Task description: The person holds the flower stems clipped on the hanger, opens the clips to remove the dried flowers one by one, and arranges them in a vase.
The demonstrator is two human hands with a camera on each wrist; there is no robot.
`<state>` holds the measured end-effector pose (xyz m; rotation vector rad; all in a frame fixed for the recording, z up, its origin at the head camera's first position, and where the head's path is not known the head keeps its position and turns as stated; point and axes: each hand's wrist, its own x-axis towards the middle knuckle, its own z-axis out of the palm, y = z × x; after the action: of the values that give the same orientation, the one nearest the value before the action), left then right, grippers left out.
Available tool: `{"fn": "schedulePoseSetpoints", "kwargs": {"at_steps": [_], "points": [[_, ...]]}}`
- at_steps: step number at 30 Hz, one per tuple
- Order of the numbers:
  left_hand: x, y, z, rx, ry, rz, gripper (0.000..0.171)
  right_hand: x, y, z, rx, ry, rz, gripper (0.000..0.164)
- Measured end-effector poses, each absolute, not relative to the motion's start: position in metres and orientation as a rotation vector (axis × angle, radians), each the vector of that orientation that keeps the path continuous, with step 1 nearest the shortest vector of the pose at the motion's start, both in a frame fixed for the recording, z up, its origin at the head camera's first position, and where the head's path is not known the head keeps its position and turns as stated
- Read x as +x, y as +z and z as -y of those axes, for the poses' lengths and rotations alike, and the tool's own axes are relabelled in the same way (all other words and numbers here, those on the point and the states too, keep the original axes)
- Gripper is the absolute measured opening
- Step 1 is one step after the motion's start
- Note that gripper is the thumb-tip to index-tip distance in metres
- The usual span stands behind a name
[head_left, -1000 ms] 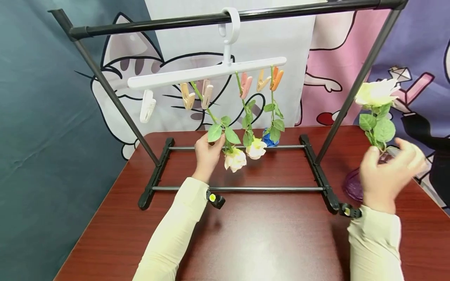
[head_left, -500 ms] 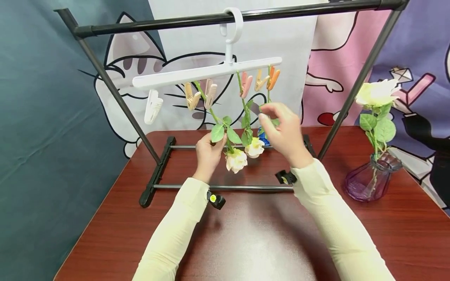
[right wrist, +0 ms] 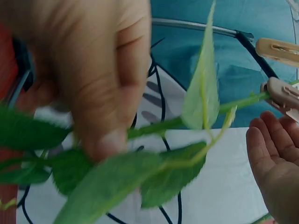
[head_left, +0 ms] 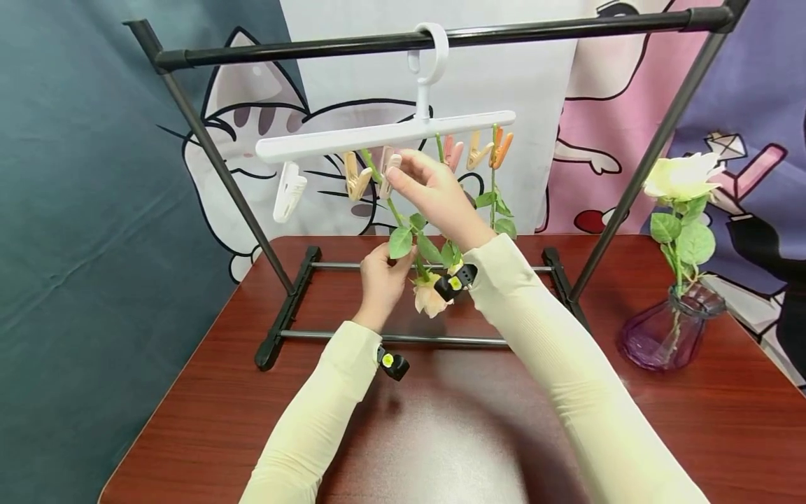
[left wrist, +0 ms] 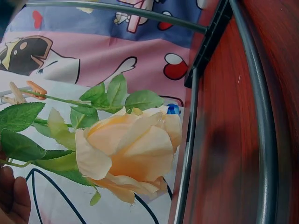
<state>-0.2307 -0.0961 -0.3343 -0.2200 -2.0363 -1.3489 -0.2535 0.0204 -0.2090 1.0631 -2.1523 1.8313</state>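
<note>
My left hand (head_left: pixel 382 283) pinches the leafy green stem of a peach rose (head_left: pixel 430 297), which hangs head down below the white hanger (head_left: pixel 340 140). In the left wrist view the peach bloom (left wrist: pixel 126 149) fills the middle, with my fingertips at the left edge. The upper stem runs to a pale pink clothespin (right wrist: pixel 282 95) on the hanger. My right hand (head_left: pixel 437 199) is raised at this clothespin. In the right wrist view its fingers (right wrist: pixel 264 144) lie extended just beneath the clip. A beige clothespin (head_left: pixel 357 178) hangs to the left of it.
A black rack (head_left: pixel 302 50) carries the hanger. Further clothespins hang there, one white (head_left: pixel 290 192) and an orange one (head_left: pixel 500 148) with a stem beside it. A purple glass vase (head_left: pixel 661 336) holding a white rose (head_left: pixel 683 176) stands at the right of the table.
My right hand has moved left from beside the vase, past the right-hand flowers, up to the pale pink clothespin. The left hand keeps its hold on the stem.
</note>
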Motion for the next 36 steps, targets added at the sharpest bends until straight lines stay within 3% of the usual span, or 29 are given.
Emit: {"fn": "schedulePoseSetpoints", "kwargs": {"at_steps": [4,14,36], "points": [[-0.230,-0.334,0.095,-0.228,-1.346,2.037,0.014,-0.256,-0.206,-0.012,1.116,1.975,2.045,0.013],[-0.230,-0.333,0.094,-0.263,-1.371,2.003,0.013,-0.257,-0.204,-0.005,1.148,2.189,1.900,0.017],[-0.229,-0.334,0.093,-0.327,-1.428,1.971,0.011,-0.262,-0.202,-0.006,1.133,2.081,1.947,0.019]]}}
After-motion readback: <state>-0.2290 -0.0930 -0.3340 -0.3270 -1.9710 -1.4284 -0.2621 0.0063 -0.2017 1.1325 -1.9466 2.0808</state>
